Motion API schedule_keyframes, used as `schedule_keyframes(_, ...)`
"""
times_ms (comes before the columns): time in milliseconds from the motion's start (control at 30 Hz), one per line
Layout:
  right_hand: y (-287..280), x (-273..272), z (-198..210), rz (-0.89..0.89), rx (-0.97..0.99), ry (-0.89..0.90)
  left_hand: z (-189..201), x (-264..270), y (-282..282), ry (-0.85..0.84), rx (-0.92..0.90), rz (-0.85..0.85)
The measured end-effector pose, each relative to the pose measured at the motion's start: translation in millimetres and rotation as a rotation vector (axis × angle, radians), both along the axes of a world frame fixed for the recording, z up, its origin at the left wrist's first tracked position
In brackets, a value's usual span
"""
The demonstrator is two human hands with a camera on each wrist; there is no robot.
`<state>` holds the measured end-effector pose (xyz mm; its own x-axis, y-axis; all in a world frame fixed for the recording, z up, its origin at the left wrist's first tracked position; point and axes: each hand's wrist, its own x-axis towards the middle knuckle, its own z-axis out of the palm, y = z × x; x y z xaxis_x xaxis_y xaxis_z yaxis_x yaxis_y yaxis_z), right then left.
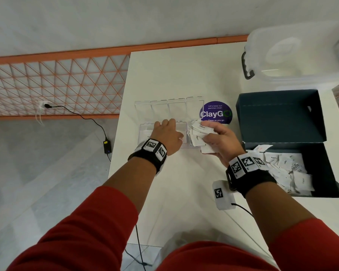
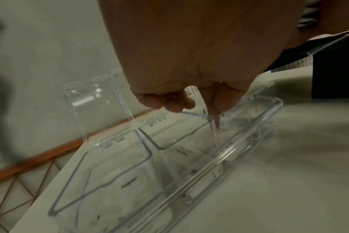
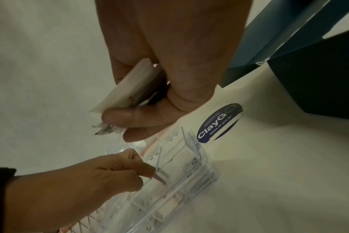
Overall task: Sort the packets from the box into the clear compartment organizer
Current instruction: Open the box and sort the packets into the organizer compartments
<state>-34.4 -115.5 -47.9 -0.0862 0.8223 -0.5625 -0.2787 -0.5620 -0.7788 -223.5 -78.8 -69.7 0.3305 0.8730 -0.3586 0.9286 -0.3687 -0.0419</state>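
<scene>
The clear compartment organizer (image 1: 145, 130) lies on the white table with its lids (image 1: 168, 108) standing open at the back. My left hand (image 1: 176, 132) reaches into a middle compartment (image 2: 189, 141). Its thumb and forefinger pinch what looks like a thin packet (image 2: 217, 123), seen edge-on, and the other fingers are curled. A white sugar packet (image 2: 127, 184) lies in the end compartment. My right hand (image 1: 209, 133) hovers over the organizer's right end and grips a fanned stack of white packets (image 1: 199, 132). The dark blue box (image 1: 321, 173) at the right holds several more packets (image 1: 290, 169).
The box's lid (image 1: 282, 118) stands open behind it. A purple ClayGo sticker (image 1: 216, 114) lies between organizer and box. A clear lidded storage bin (image 1: 301, 55) sits at the back right. A white marker cube (image 1: 222, 194) hangs by my right wrist. The table's left edge (image 1: 117, 133) is close to the organizer.
</scene>
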Motion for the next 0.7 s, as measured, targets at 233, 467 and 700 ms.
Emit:
schedule_keyframes(233,-3,4,1,0.003,0.01,-0.007,19,-7,0,-0.406,0.004,0.23)
schedule_keyframes(467,-5,-3,3,0.05,0.043,-0.005,46,12,2,-0.92,-0.311,0.502)
schedule_keyframes(700,-5,0,7,0.059,0.091,0.027,44,13,0,-0.991,-0.323,0.468)
